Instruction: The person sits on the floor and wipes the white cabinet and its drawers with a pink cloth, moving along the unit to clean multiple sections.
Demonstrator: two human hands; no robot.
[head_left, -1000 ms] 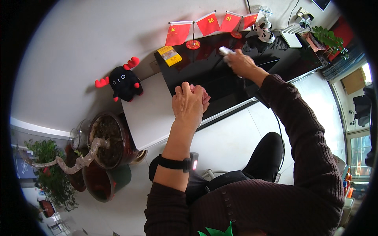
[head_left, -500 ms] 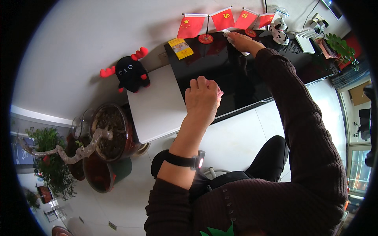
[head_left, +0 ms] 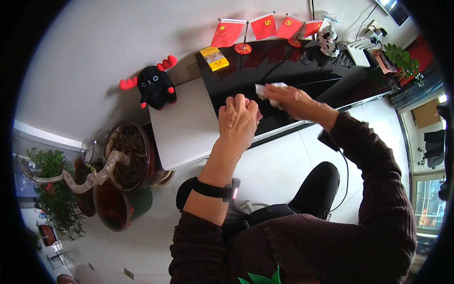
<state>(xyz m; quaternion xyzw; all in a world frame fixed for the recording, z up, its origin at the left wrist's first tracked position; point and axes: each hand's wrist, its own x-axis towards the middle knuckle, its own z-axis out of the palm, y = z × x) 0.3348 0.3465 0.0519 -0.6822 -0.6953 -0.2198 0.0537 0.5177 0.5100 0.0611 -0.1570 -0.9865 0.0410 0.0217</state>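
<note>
My left hand point(head_left: 238, 120) is closed around a crumpled pink cloth point(head_left: 258, 115), most of it hidden by the fingers. It hovers over the near edge of a glossy black cabinet top point(head_left: 227, 87). To its right, my right hand point(head_left: 298, 102) presses a white tissue or cloth point(head_left: 266, 90) onto the black surface near the front edge. Along the back stand small red flags point(head_left: 264, 27) on round red bases point(head_left: 243, 48). A yellow box point(head_left: 214, 58) lies left of them.
A white panel point(head_left: 182, 125) adjoins the black top on the left, with a black plush toy with red antlers point(head_left: 156, 87) behind it. Potted plants point(head_left: 127, 156) stand at the left. A spotted dog figurine point(head_left: 327, 41) and a white router point(head_left: 358, 56) occupy the back right.
My right hand has drawn the white tissue from the back, by the flags, toward the front edge. My left hand stays nearly in place, still holding the pink cloth.
</note>
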